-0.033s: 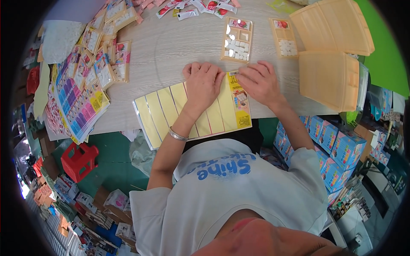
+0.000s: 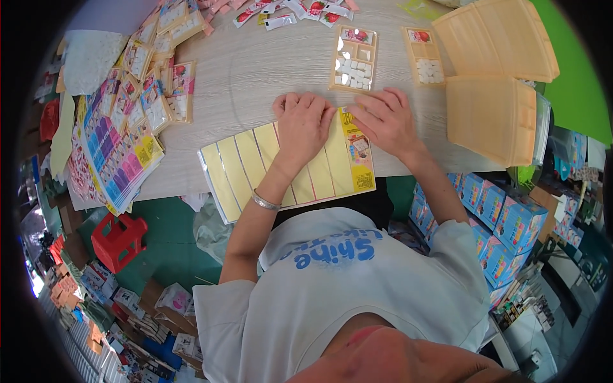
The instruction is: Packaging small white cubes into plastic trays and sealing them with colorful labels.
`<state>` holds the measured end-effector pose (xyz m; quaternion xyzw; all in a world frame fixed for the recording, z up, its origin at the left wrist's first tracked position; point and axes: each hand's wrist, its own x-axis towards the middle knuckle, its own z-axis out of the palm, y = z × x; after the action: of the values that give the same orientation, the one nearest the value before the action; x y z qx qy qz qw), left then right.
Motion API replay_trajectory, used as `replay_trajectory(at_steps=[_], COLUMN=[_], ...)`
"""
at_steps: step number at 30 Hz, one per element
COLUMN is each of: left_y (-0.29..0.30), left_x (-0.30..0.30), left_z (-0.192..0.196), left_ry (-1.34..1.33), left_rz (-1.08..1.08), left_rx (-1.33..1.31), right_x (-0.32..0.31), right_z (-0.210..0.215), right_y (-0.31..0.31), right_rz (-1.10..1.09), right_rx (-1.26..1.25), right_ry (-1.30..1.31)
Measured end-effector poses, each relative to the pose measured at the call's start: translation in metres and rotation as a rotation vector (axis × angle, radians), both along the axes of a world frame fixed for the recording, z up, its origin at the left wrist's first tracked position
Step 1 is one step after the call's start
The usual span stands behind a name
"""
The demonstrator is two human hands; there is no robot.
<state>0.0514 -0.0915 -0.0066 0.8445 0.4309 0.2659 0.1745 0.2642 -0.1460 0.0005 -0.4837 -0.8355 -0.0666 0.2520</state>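
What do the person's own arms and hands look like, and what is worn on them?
Both forearms are bare. The left hand has a thin silver bracelet at its wrist. The right hand shows no ring or watch. Short white sleeves of a T-shirt cover the upper arms.

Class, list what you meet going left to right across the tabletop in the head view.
Fanned colourful sheets → yellow striped sheet → left hand → right hand → stacked tan trays.

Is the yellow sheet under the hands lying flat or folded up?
Flat: the yellow sheet lies spread on the table, left hand pressing it.
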Motion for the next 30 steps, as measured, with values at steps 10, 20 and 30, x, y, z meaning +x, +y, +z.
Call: replay_trajectory(at_steps=[10,20,30], left_y=[-0.002,-0.003,-0.004], left_x=[0.003,0.008,0.014], left_z=[-0.002,-0.002,0.006], left_ry=[0.043,0.059,0.272], left_rz=[0.006,-0.008,0.04], left_rx=[0.061,0.089,-0.012], right_x=[0.01,0.003,0.093], right_z=[-0.004,0.003,0.186], right_y=[-0.001,0.003,-0.081], right_rz=[0.088,0.081,0.952], right_rx=[0.016,0.077,-0.709], right_ry=[-0.027,0.022,1.162])
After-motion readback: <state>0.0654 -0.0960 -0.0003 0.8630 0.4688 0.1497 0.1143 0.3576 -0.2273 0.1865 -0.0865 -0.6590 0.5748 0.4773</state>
